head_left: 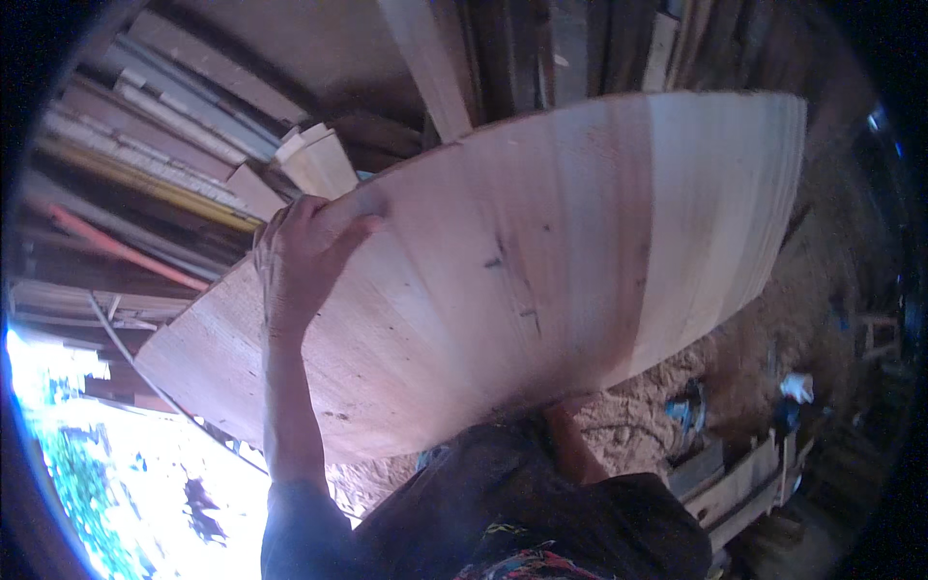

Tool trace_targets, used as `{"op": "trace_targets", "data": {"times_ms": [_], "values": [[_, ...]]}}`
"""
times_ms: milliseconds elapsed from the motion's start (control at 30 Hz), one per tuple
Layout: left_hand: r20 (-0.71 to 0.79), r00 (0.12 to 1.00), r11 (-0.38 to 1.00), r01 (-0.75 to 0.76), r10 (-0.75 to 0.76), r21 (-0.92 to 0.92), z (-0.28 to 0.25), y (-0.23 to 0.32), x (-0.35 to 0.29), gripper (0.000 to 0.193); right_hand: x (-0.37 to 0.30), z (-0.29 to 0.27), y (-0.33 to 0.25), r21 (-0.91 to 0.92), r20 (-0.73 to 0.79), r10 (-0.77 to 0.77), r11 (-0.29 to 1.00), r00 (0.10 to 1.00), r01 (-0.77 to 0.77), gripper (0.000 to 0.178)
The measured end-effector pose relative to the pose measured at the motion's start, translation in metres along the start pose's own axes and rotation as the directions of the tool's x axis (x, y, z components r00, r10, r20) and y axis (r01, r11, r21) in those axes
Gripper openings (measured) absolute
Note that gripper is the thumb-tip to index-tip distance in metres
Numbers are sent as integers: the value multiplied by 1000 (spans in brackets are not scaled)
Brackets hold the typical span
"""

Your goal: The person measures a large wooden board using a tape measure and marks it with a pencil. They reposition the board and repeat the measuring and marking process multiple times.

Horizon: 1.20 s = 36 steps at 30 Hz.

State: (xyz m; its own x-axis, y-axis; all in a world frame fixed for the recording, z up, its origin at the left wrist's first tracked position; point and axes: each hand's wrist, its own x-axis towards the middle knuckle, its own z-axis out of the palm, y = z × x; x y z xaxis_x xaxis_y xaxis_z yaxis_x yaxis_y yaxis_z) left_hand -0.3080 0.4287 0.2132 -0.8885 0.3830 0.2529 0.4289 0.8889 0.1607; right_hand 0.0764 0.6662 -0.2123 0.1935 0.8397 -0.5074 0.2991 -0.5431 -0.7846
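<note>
one left hand (295, 259) grips one wide wooden panel (512, 280).

Woodworking shop: stacked timber (159, 126) left, more planks (580, 53) along the far side, sawdust-like litter (628, 425) on floor, big wooden panel (580, 242) up front.

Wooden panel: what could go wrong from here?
The wooden panel could tip: the left hand grips its upper edge well off-centre. That edge might knock the pale wood block seen just beyond it. The panel also hides part of the uneven-looking floor, so a stumble is possible.
</note>
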Motion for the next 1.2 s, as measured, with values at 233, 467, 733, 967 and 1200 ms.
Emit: {"op": "trace_targets", "data": {"times_ms": [233, 467, 733, 967, 1200], "values": [[-226, 967, 986, -91, 121, 140, -61, 66, -20, 60, 50, -25, -60, -65, 77, -89, 993, 993, 94, 48], [-306, 940, 978, -96, 150, 183, -109, 104, -92, 60, 99, -66, -135, -94, 95, -292, 949, 952, 300, 48], [-362, 931, 997, -33, 54, 64, -162, 107, -198, 61, 109, -71, -216, -70, 239, -490, 852, 838, 518, 47], [-377, 925, 990, -90, 43, -106, -205, 81, -270, 64, 65, -84, -271, -1, 323, -684, 691, 654, 723, 47], [-729, 652, 977, 99, -206, -188, -172, 43, -336, 65, 4, -95, -309, 87, 387, -794, 538, 469, 839, 46]]}}
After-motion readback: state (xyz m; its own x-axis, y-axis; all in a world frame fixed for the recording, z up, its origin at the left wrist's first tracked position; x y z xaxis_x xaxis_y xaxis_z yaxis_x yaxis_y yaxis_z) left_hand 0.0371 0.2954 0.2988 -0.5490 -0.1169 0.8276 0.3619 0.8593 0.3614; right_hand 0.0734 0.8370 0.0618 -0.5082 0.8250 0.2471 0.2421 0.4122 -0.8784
